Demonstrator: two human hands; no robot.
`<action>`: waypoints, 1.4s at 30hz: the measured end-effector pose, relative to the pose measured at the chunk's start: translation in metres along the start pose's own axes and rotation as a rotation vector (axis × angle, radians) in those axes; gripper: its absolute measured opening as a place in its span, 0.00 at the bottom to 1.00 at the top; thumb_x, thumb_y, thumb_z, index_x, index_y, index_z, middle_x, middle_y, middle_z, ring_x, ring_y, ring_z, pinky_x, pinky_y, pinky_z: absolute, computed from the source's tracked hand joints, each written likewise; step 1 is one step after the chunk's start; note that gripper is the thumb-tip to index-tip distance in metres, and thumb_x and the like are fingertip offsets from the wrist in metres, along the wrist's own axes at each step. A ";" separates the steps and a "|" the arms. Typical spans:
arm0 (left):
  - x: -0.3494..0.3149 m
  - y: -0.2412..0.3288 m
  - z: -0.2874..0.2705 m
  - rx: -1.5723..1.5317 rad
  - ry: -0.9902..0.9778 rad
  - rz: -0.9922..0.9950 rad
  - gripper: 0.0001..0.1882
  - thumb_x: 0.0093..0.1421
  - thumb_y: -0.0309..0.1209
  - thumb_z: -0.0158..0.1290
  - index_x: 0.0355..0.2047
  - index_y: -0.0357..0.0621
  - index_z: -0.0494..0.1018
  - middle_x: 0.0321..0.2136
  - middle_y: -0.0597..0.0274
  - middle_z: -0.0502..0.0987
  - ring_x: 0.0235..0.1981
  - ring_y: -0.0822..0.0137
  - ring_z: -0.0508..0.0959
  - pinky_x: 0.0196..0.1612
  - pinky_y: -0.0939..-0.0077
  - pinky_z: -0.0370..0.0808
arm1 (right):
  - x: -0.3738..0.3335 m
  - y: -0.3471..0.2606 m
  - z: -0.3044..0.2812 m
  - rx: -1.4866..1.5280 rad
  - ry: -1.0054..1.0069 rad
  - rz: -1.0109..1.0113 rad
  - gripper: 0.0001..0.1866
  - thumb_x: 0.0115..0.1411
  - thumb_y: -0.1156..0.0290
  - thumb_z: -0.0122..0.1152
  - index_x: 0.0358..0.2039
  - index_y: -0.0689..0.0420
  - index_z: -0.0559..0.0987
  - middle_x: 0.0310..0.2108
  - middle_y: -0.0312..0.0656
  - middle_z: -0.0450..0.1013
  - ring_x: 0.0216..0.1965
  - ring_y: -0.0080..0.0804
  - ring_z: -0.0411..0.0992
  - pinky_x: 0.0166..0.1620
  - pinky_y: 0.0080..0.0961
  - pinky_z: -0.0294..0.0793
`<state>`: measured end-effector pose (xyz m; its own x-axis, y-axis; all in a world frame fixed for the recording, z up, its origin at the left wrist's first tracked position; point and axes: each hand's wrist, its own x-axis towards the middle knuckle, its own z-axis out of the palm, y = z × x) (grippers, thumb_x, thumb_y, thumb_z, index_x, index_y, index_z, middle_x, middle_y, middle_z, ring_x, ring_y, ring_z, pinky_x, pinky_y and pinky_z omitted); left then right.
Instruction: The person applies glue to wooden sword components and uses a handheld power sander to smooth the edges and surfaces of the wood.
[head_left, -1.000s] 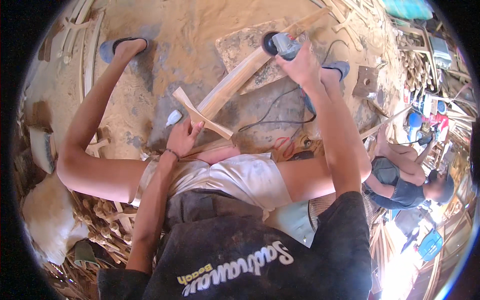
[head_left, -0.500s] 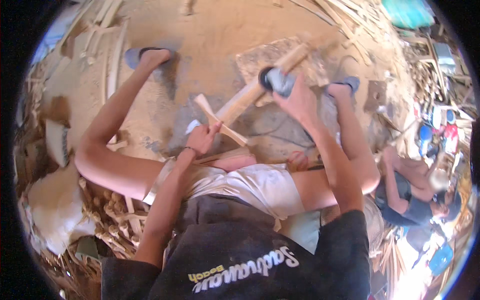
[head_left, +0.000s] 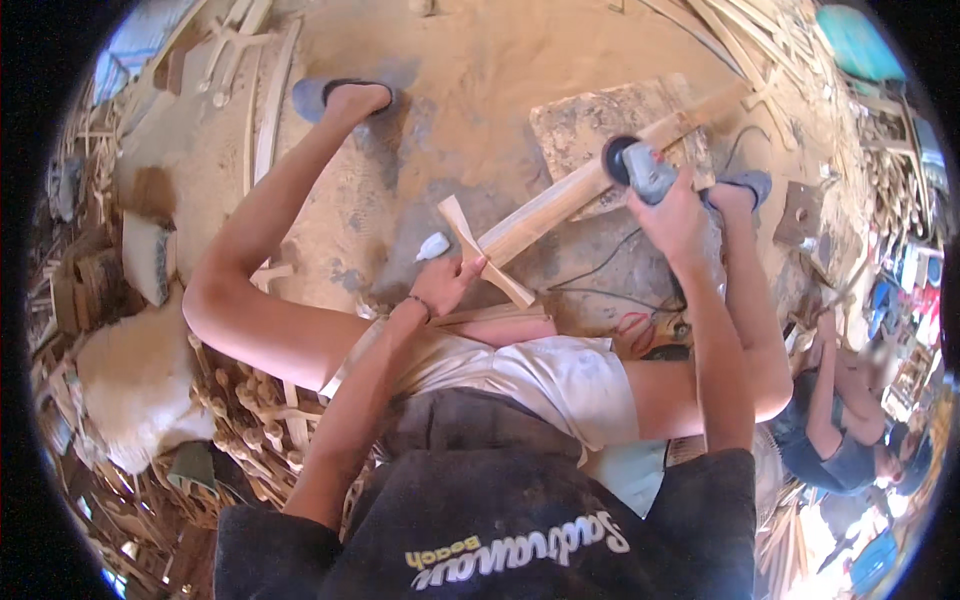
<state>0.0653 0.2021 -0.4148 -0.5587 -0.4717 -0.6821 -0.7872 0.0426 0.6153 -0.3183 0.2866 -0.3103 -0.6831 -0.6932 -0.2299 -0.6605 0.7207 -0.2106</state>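
Observation:
A long wooden sword [head_left: 550, 212] with a narrow crossguard [head_left: 462, 226] slants from my lap toward the far right. My left hand [head_left: 445, 283] is closed round its handle, just behind the guard. In my right hand [head_left: 675, 218] is a grey angle grinder [head_left: 650, 174]. The grinder's dark round disc [head_left: 619, 160] rests on or very close to the blade, well along from the guard. Under the blade's far part lies a worn wooden block [head_left: 570, 130]. Beside my left hand, a small white bottle-like thing [head_left: 433, 246] lies on the ground.
A dark cable [head_left: 598, 272] curves over the ground below the blade. Red loops [head_left: 636, 325] lie near my right thigh. Wood strips [head_left: 270, 110] lie at the left, with turned wooden pieces [head_left: 250, 415] heaped by my left hip. Another person [head_left: 835, 420] sits at the right.
The grinder has moved along the blade, away from the guard and toward the far end. My left hand keeps its hold on the handle. The whole view has shifted somewhat.

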 end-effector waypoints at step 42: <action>0.001 -0.073 -0.056 0.135 -0.127 -0.093 0.45 0.74 0.69 0.36 0.34 0.36 0.81 0.19 0.53 0.77 0.23 0.55 0.80 0.36 0.55 0.77 | 0.077 0.087 -0.025 0.043 0.074 0.219 0.50 0.53 0.43 0.77 0.57 0.75 0.67 0.48 0.69 0.80 0.52 0.64 0.81 0.56 0.48 0.80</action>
<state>0.1367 0.1495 -0.4379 -0.5035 -0.3651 -0.7831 -0.8601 0.1253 0.4945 -0.4356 0.2957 -0.3227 -0.8306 -0.5179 -0.2045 -0.4812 0.8524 -0.2044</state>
